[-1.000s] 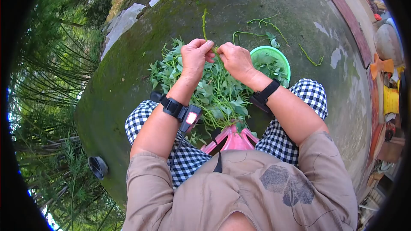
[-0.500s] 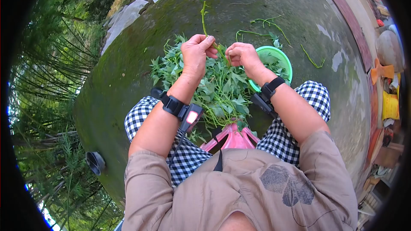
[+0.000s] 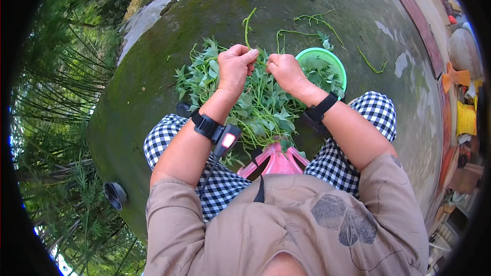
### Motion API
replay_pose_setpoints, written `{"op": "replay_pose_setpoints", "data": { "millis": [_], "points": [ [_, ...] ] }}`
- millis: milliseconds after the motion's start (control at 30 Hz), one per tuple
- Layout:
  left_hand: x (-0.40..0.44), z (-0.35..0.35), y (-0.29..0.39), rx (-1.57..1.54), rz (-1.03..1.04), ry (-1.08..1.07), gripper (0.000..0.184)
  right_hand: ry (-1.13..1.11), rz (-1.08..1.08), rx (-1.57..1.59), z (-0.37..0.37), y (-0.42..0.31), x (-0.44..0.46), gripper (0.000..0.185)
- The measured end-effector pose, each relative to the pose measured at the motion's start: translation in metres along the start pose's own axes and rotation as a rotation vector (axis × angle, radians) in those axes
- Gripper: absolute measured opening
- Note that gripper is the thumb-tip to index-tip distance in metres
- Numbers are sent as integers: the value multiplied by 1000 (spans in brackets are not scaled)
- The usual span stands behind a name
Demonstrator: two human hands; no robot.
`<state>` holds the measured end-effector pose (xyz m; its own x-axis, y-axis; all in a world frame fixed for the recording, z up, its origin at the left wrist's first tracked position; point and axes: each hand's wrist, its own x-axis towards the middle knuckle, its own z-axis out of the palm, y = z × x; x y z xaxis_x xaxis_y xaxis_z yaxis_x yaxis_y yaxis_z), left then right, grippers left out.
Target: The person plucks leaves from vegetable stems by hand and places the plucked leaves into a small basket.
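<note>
Above a heap of leafy green stems (image 3: 263, 107), my left hand (image 3: 234, 71) pinches a green stem (image 3: 247, 26), whose bare curved end sticks up past the thumb. Close by on the right, my right hand (image 3: 290, 75) has its fingers closed at the stem's lower part, which shows between the two hands. The fingertips of the right hand are partly hidden. Just beyond the right wrist is a bright green basket (image 3: 343, 74) with leaves inside.
Loose stripped stems (image 3: 369, 60) lie on the mossy concrete ground (image 3: 169, 71). A pink plastic stool (image 3: 276, 159) stands between my knees. To the left are a dark pot (image 3: 114, 195) and dense plants; stone slabs (image 3: 146, 23) lie at the far left. Assorted objects line the right edge.
My right hand has turned, its fingers now curled more tightly near the stem. The stem's upper end leans further right. The view has shifted slightly.
</note>
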<state>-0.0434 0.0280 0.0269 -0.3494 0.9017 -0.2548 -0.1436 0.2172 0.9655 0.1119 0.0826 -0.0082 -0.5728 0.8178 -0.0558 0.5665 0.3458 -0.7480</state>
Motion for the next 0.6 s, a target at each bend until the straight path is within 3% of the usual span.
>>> {"op": "replay_pose_setpoints", "data": {
  "millis": [33,167,333,367,467,500,600],
  "points": [
    [-4,2,0,14,-9,-14,14,17,-64,-18,-1,11,-1,10],
    [-11,14,-10,5,-75,-55,17,125,85,168,-6,46,-3,8],
    [-18,26,-14,20,-115,-70,16,142,433,490,-25,34,-20,17],
    [-18,27,-18,-16,-96,-92,15,310,51,87,-22,39,-23,25],
    [-15,25,-7,-73,-64,6,14,374,159,-248,-28,70,-30,23],
    [-9,20,0,-100,-32,8,14,333,341,-185,-32,97,-27,22],
    [9,3,6,-130,3,9,12,202,553,127,-65,127,-35,27]
  ]
}}
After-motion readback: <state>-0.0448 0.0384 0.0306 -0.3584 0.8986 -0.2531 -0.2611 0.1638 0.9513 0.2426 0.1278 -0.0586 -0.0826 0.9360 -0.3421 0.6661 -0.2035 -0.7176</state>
